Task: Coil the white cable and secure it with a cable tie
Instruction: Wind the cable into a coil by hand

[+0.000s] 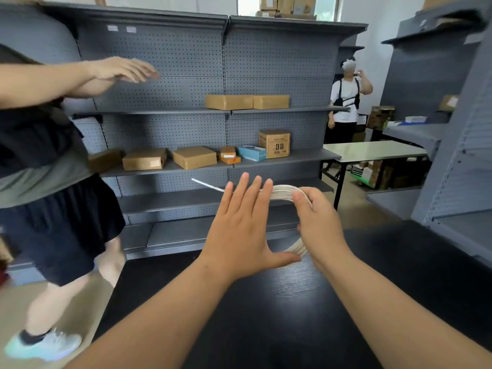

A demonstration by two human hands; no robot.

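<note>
The white cable [279, 192] is wound in several loops around my left hand [241, 230], which is held flat with straight, spread fingers above the black table [266, 315]. The loops pass behind my fingers and under my thumb. My right hand [319, 225] grips the bundle of loops on its right side, thumb on top. A loose white end [206, 184] sticks out to the left behind my left hand. No cable tie is in sight.
A person [45, 169] walks past close on the left, arm stretched out. Grey pegboard shelves [226, 155] with cardboard boxes stand ahead. Another person [346, 102] stands at the back right near a pale table [372, 151]. A grey rack [458, 155] is on the right.
</note>
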